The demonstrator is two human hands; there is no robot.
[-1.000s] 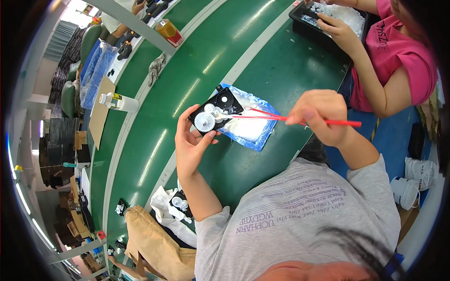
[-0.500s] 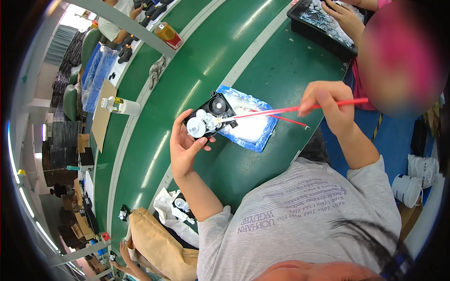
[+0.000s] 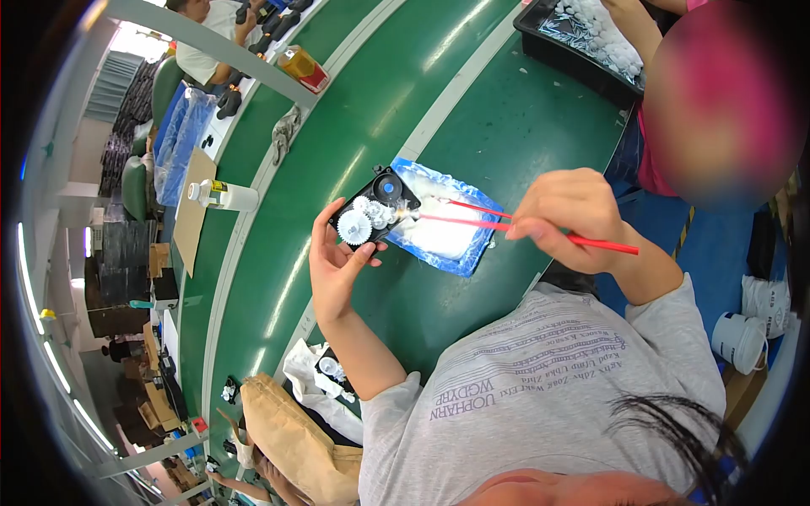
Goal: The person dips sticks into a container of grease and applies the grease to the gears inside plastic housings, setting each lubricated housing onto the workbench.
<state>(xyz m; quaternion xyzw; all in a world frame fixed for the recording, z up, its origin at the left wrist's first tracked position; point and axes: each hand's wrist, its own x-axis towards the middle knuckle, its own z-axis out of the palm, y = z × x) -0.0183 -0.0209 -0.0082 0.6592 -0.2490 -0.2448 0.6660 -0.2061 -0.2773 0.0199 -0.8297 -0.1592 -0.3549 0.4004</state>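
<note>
My left hand (image 3: 336, 274) is wrapped around a black gearbox (image 3: 384, 207) that carries several white gears and a round part with a dark centre. Pinched in my right hand (image 3: 569, 221) is a thin red-handled brush (image 3: 460, 221). Its tip lies by the gearbox's right edge; whether it touches the gearbox or the white paste (image 3: 447, 232) behind it, I cannot tell. The paste is spread on a blue-edged sheet (image 3: 456, 268) on the green bench. A second red stick (image 3: 477, 207) rests across the paste, its far end hidden by my right hand.
Back right, a co-worker's arm reaches over a black tray (image 3: 574, 59) of screws and small white parts. A white bottle (image 3: 224, 196), a rag (image 3: 285, 135) and a yellow-red can (image 3: 304, 69) stand or lie to the left. Another gear unit (image 3: 331, 367) sits near my left elbow.
The brush tip has moved right, off the white gears to the gearbox's edge. My right hand has come lower and slightly left. The gearbox stays in my left hand.
</note>
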